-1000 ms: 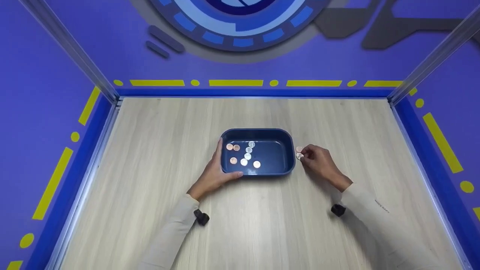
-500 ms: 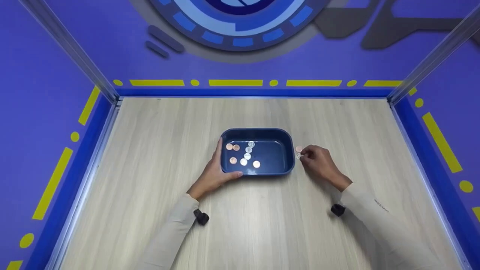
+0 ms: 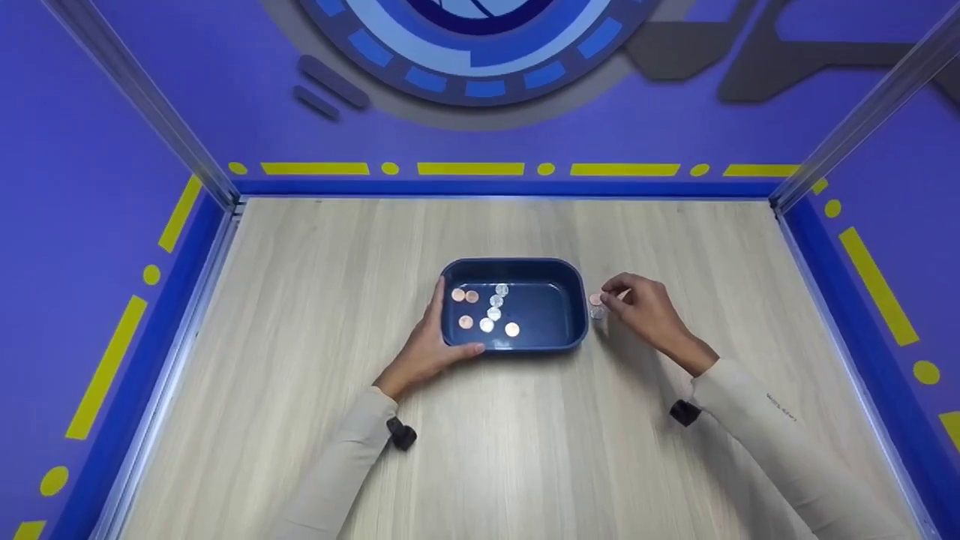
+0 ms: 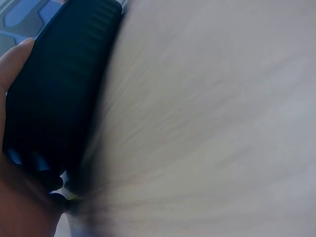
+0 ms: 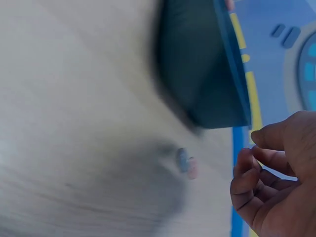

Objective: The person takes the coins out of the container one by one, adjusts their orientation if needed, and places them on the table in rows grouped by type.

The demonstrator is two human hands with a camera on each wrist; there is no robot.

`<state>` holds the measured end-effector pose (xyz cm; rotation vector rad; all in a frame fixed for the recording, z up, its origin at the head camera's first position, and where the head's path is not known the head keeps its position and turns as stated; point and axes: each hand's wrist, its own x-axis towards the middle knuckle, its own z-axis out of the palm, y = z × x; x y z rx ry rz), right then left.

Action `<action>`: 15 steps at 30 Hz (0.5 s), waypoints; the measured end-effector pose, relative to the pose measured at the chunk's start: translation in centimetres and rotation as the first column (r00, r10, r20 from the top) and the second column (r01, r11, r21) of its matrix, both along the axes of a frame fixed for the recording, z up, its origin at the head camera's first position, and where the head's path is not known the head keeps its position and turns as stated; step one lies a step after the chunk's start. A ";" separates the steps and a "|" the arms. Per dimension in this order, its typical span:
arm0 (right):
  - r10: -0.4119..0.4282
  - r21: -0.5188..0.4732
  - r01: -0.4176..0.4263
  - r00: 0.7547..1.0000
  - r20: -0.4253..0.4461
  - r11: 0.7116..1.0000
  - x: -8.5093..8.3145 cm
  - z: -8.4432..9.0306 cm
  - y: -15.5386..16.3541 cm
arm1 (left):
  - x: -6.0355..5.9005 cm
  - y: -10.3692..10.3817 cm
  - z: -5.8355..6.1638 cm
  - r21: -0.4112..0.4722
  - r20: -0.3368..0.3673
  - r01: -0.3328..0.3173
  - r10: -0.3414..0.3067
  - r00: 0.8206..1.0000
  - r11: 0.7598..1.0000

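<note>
My left hand (image 3: 431, 343) holds the left end of a dark blue rectangular box (image 3: 551, 343), thumb along its front side. In the left wrist view the thumb (image 4: 15, 61) lies against the box's dark wall (image 4: 59, 74). Several coins lie flat inside, a line of silver ones and several copper ones. Just outside the box's right end, a copper coin (image 3: 596, 299) and a silver coin (image 3: 597, 313) lie on the table. Above them is my right hand (image 3: 646, 306). Its fingers are loosely bent in the right wrist view, and I see nothing held between the fingertips (image 5: 261, 139).
The light wood table (image 3: 337, 285) surrounds the box. Blue-purple panels (image 3: 480, 142) with yellow marks stand at the back and sides, joined by metal corner posts (image 3: 847, 127). A small black device (image 3: 402, 434) sits on each wrist.
My right hand has let go of the silver coin beside the box and risen up and slightly right. That coin now lies below the copper one. The left hand and box stay put.
</note>
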<state>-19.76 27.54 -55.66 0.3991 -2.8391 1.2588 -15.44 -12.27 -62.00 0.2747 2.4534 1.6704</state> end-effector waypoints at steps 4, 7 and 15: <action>0.029 -0.014 -0.029 1.000 0.003 0.999 0.0 1.1 -0.6 | 0.0 -0.1 0.0 -0.007 0.004 0.004 -0.004 1.000 1.000; 0.065 -0.016 -0.065 0.998 -0.001 0.998 0.2 1.6 -1.3 | 0.1 -0.1 0.0 -0.011 0.010 -0.001 0.002 1.000 1.000; 0.170 0.011 -0.170 0.985 -0.001 0.985 0.7 2.3 -3.5 | 0.0 0.0 0.3 -0.019 0.026 0.004 -0.004 1.000 1.000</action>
